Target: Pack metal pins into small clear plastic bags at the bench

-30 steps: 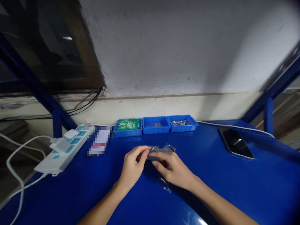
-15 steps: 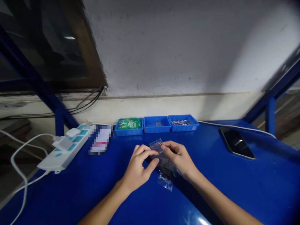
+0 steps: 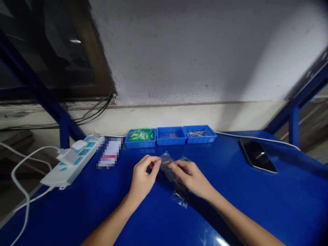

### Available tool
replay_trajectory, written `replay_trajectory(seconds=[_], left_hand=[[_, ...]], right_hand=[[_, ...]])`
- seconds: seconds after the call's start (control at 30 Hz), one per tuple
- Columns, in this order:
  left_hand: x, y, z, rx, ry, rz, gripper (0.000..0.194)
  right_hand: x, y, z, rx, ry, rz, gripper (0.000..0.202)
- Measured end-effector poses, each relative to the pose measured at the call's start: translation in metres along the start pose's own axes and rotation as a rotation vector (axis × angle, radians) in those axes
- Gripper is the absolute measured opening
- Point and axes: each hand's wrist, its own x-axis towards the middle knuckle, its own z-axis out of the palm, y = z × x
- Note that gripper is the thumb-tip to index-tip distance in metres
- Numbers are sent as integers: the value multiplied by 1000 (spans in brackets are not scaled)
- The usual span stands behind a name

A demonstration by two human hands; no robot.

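Over the middle of the table, my left hand (image 3: 143, 175) pinches the left edge of a small clear plastic bag (image 3: 165, 156). From the other side, my right hand (image 3: 193, 178) grips the same bag between thumb and finger. Thin brass-coloured pieces (image 3: 166, 162) show through the plastic between the hands; their exact kind is too small to tell. More clear bags (image 3: 181, 198) lie below and beside the right fingers, with dark or brassy bits inside. The right hand partly covers them.
Three blue bins stand along the wall: one with green packets (image 3: 140, 135), a middle one (image 3: 171, 139) with a few small bits, one with metal pins (image 3: 196, 133). A power strip (image 3: 71, 164) and a blurred-out item (image 3: 110, 153) lie left, a phone (image 3: 258, 155) right.
My left hand, open with thumb and fingers apart before, has closed on the bag's edge. The bag has shifted left and now stretches between both hands.
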Motion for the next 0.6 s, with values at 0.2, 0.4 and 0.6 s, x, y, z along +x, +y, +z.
replay_trajectory(seconds=[0.2, 0.4, 0.6], left_hand=[[-10, 4, 6, 197, -79, 396, 17], [-9, 8, 7, 61, -194, 151, 18], [-1, 8, 3, -444, -196, -504, 49]], right_hand=[[6, 4, 0, 370, 74, 191, 44], [7, 11, 2, 277, 192, 102, 30], [-2, 10, 6, -200, 256, -283, 19]])
